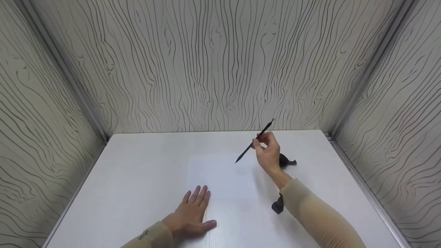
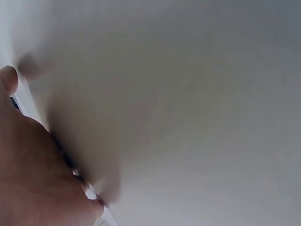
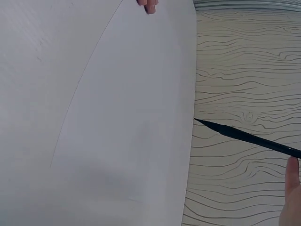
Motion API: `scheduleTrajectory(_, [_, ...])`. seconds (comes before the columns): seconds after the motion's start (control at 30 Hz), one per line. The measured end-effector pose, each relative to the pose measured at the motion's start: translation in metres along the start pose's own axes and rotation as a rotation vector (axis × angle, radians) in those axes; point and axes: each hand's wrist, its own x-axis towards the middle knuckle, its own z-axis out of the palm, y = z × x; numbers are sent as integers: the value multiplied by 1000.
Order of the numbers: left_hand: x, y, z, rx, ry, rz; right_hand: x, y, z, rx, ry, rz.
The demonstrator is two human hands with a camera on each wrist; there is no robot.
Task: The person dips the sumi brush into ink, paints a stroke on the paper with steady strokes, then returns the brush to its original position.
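My right hand [image 1: 269, 153] pinches a slim black calligraphy brush [image 1: 249, 146] between thumb and fingers. The brush slants, its pointed dark tip down to the left and a small loop at its upper end. In the right wrist view the brush [image 3: 244, 136] enters from the right edge, its tip apart from the paper [image 3: 122, 99]. A white sheet of paper [image 1: 220, 177] lies on the white table. Spread flat, my left hand [image 1: 193, 213] rests with its fingertips on the paper's lower left part. The left wrist view shows mostly blurred white surface beside the hand [image 2: 37, 174].
A black object [image 1: 286, 161] with a short projecting end lies behind my right wrist, partly hidden. Another dark object [image 1: 277, 205] shows beside the right sleeve. Wood-grain panels [image 1: 220, 69] stand around the table [image 1: 144, 165] at the back and both sides.
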Motion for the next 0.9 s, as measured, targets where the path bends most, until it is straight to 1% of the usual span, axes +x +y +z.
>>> scheduleTrajectory(0.2, [1,0,1,11,4,-15,-3,-2,14,10,-31,9])
scheduleTrajectory(0.37, [2,1,1,1,4,-25,-9,-1,26,25,-61,31])
scheduleTrajectory(0.5, [3,0,2,-7,-3,-28,-14,0,34,9,-76,41])
scheduleTrajectory(0.63, [4,0,2,-16,-6,-33,-18,-1,41,10,-89,34])
scheduleTrajectory(0.9, [3,1,2,22,-7,-37,-25,1,55,44,-108,17])
